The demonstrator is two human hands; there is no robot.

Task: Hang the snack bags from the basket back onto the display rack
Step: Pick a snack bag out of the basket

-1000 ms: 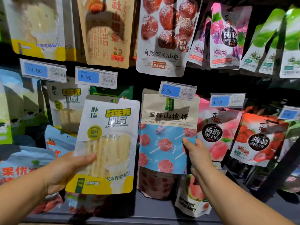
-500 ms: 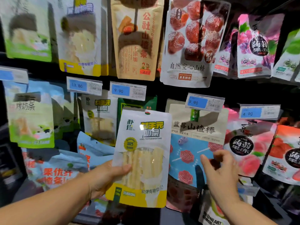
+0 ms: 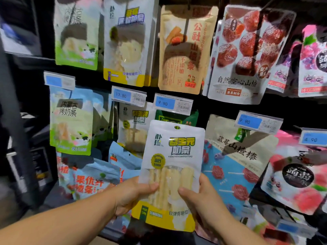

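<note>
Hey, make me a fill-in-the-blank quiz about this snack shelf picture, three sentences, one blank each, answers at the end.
The left hand and right hand grip the ____ half of the white-and-yellow bag.
Its hang hole sits at its ____ edge.
The price tag above the matching hung bag reads ____.
Answers: lower; top; 13.80

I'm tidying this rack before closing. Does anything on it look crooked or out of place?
Yes. At lower left, the blue bags slump at tilted angles instead of hanging flat. The white-and-yellow snack bag is not yet hung; the left hand and right hand grip it.
</note>
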